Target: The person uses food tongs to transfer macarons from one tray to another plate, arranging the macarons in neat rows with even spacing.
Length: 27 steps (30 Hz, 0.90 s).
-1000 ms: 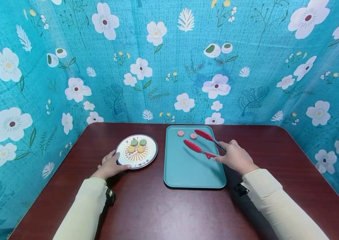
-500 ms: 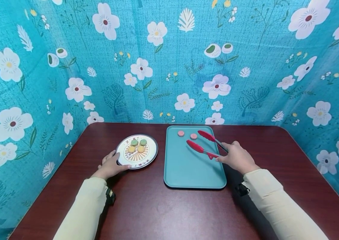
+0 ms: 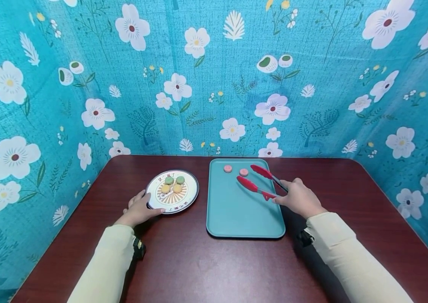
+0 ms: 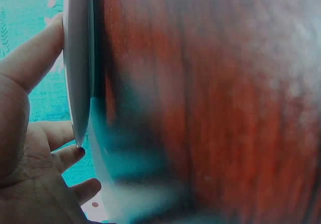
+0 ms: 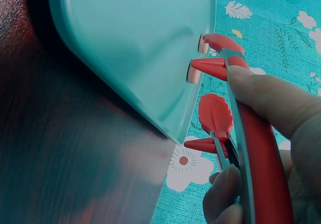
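Observation:
My left hand (image 3: 136, 209) holds the left rim of a round patterned plate (image 3: 190, 197), the thumb along its near edge and fingers spread at its side. Two green macarons (image 3: 180, 180) and two yellow macarons (image 3: 166, 189) sit on the plate. My right hand (image 3: 300, 198) grips red-tipped tongs (image 3: 247, 184) over a teal tray (image 3: 236, 221); the tongs' arms are spread with nothing between them. Two pink macarons (image 3: 243, 172) lie near the tray's far edge, just left of the upper tong tip. In the right wrist view, thumb and fingers wrap the tongs' handles (image 5: 263, 158).
Plate and tray stand side by side on a dark reddish-brown table (image 3: 206, 269), with a gap between them. A turquoise floral cloth (image 3: 206, 84) hangs behind the table and along both sides.
The tongs in my right hand have shifted slightly right, their tips moving away from the right pink macaron. My left hand and the plate stay in place.

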Motion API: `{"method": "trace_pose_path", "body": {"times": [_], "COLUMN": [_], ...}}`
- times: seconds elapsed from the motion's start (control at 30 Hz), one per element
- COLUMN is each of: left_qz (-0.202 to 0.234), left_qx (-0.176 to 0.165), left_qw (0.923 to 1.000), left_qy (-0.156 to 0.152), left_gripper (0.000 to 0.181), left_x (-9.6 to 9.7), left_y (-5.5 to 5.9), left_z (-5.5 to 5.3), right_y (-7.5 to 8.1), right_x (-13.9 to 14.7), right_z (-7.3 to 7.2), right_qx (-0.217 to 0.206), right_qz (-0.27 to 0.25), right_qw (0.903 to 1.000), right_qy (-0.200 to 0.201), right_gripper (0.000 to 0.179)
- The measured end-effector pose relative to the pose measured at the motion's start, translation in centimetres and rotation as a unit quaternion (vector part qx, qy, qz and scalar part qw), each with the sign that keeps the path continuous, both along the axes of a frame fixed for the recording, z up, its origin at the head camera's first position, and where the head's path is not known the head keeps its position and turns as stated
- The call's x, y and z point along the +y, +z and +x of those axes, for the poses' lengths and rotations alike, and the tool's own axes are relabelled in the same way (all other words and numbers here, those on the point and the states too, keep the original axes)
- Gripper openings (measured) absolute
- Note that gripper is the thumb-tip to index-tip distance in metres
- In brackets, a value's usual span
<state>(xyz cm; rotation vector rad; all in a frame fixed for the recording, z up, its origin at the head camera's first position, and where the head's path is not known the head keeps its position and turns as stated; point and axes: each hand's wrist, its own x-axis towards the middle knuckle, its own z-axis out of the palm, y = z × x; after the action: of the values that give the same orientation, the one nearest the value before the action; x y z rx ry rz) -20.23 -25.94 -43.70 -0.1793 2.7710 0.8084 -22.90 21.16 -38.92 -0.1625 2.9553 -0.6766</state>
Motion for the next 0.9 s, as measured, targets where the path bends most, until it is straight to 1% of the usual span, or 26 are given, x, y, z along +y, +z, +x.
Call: {"method": "trace_pose_path", "body": {"times": [0.3, 0.67, 0.9], "left_qz": [0.001, 0.002, 0.009], "left_qx": [-0.007, -0.008, -0.009], "left_qw": [1.0000, 1.0000, 0.9999], "left_qy": [0.002, 0.003, 0.006], "left_gripper": [0.101, 0.099, 0.101], "left_x": [0.14, 0.13, 0.21], "left_y": [0.31, 0.09, 0.27], "left_z": [-0.01, 0.04, 0.04], "right_y": [-0.24, -0.44, -0.60], "right_x": [0.20, 0.10, 0.10], "right_z": [-0.29, -0.62, -0.83], "right_qx": [-0.002, -0.012, -0.009], "right_qz": [0.001, -0.002, -0.006], "right_qw": [1.0000, 0.9999, 0.9999], "right_qy": [0.000, -0.004, 0.000], "right_gripper": [0.083, 0.082, 0.081]}}
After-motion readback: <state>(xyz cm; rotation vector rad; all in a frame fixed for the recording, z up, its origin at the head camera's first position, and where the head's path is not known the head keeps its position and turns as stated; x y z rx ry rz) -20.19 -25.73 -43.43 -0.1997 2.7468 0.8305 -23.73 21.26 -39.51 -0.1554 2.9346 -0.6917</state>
